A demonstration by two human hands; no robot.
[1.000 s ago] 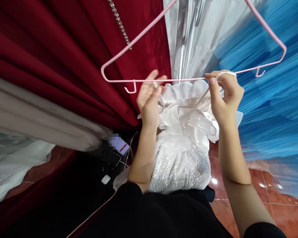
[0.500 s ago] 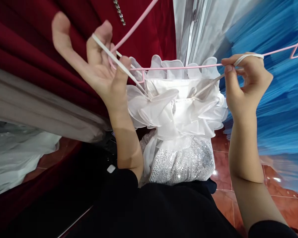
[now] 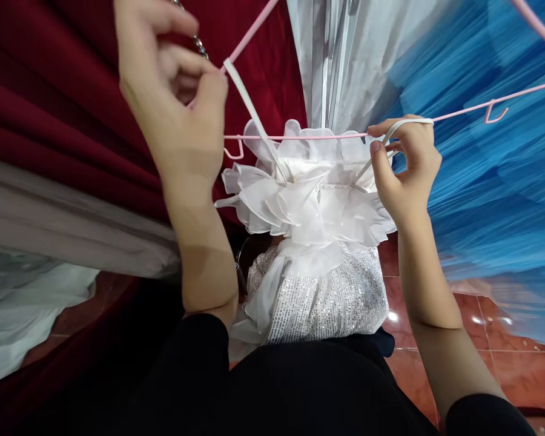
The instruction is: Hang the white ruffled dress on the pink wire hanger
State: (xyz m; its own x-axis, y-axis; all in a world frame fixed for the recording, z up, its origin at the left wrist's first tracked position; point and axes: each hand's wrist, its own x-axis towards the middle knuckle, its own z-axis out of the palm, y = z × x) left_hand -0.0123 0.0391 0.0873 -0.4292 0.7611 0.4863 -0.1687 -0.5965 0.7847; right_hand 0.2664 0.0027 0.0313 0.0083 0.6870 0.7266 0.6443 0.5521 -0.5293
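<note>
A white ruffled dress [image 3: 313, 206] with a sequinned skirt rests against my lap, below a pink wire hanger [image 3: 320, 137]. One white strap [image 3: 249, 106] loops over the hanger's left arm. Beside that loop, my left hand [image 3: 177, 91] has its fingers curled around the left end of the hanger. The other strap [image 3: 409, 120] lies across the back of the fingers of my right hand [image 3: 409, 163], whose thumb and forefinger are close together at the hanger's lower bar.
Dark red fabric [image 3: 49, 109] and beige fabric [image 3: 63, 212] hang at the left. Blue tulle [image 3: 495, 200] hangs at the right, with white fabric [image 3: 372, 54] at the back. Red floor tiles [image 3: 476, 321] show at lower right.
My left hand has let go of the strap, which now sits on the hanger, and has moved up and turned over, its fingers curling. My right hand and the hanger have shifted left and slightly down.
</note>
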